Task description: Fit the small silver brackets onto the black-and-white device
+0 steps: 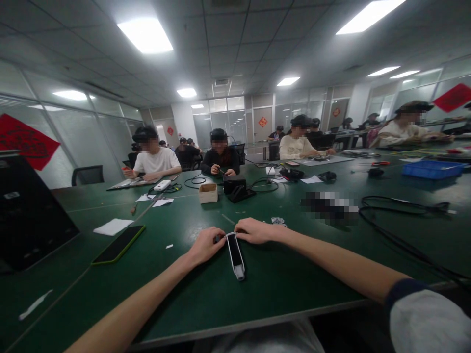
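A slim, long device point(235, 252) with a white frame and a dark inside lies on the green table in front of me, its narrow light-grey end pointing toward me. Beside its far end on the left, my left hand point(206, 245) is closed, with something small and dark partly showing between the fingers. My right hand point(254, 230) curls over from the other side, its fingertips gripping the device's far right edge. Just beyond the right wrist is a small heap of silvery parts point(278, 221). What the fingertips pinch is mostly hidden.
A phone with a green edge point(118, 245) and white paper point(113, 226) lie to the left, near a black monitor point(33, 211). Ahead stand a small cardboard box point(208, 193) and a black device point(234, 186). Black cables point(386, 235) and a blue tray point(433, 169) are rightward. Several people sit opposite.
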Action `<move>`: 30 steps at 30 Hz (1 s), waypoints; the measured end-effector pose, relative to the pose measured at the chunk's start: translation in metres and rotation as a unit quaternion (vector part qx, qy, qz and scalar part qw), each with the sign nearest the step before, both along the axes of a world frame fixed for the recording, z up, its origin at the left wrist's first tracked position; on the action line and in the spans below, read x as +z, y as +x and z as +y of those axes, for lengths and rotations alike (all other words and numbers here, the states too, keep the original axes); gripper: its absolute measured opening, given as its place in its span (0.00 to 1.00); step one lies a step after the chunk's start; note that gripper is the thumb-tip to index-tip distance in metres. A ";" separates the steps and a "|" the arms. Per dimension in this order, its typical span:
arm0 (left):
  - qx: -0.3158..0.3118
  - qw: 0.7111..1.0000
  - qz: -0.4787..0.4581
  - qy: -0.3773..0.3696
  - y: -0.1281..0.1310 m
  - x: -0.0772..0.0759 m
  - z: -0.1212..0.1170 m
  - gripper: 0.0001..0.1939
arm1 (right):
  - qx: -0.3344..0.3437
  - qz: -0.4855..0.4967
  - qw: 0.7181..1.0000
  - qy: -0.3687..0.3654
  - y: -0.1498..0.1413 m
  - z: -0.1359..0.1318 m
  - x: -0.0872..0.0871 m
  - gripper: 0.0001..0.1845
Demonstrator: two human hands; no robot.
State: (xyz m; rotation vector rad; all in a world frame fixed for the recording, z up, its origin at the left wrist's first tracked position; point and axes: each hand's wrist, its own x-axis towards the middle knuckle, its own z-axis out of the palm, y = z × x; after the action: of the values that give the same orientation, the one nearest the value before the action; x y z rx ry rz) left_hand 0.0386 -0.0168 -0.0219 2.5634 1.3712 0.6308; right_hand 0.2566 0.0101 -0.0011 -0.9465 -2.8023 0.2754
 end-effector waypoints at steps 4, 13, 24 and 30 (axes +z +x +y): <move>0.003 1.000 0.003 -0.001 0.000 -0.001 0.001 0.14 | 0.002 -0.007 1.000 0.016 0.000 0.000 0.000 0.13; 0.005 1.000 -0.004 0.006 -0.002 -0.004 0.003 0.13 | -0.003 -0.016 0.996 0.093 0.010 -0.008 0.002 0.14; -0.007 1.000 -0.009 -0.005 -0.003 -0.002 0.004 0.17 | -0.489 -0.047 0.867 0.085 0.117 0.055 -0.006 0.35; -0.005 1.000 -0.007 0.001 -0.004 -0.004 0.006 0.18 | -0.566 -0.066 0.821 -0.013 0.146 0.067 -0.016 0.40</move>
State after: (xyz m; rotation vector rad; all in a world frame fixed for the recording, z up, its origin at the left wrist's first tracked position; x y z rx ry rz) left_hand 0.0349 -0.0106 -0.0259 2.5603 1.3543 0.6467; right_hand 0.4028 0.0774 -0.0168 -2.4278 -1.8103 0.0559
